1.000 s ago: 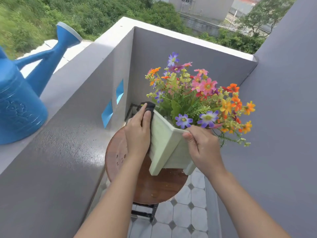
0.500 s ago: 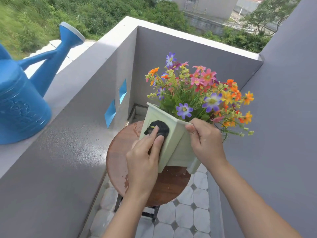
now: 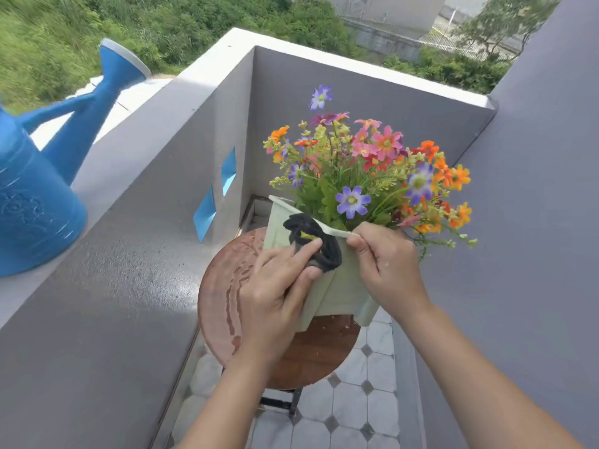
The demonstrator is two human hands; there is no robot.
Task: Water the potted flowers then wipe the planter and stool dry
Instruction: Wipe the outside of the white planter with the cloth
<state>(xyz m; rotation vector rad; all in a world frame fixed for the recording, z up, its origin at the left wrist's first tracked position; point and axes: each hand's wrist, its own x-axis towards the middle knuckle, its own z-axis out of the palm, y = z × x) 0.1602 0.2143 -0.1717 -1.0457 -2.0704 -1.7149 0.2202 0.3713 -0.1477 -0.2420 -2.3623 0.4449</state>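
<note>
A pale green square planter [image 3: 340,283] full of colourful flowers [image 3: 366,170] stands tilted on a round brown wooden stool [image 3: 311,354]. My left hand [image 3: 275,296] presses a dark cloth [image 3: 317,244] against the planter's near face, just under the rim. My right hand [image 3: 385,264] pinches the planter's near right rim corner and holds it steady. Wet streaks show on the stool's left side. A blue watering can [image 3: 39,189] sits on the parapet ledge at the far left, spout pointing up and right.
A grey parapet wall [image 3: 136,270] runs along the left, with two blue diamond openings [image 3: 205,212]. Another grey wall [image 3: 534,222] closes the right side. The narrow floor [image 3: 356,413] below is white tile with small dark diamonds. Greenery lies beyond.
My left hand with the cloth has moved from the planter's left side across its near face and up toward the rim. The planter has been turned. My right hand keeps its hold on the rim.
</note>
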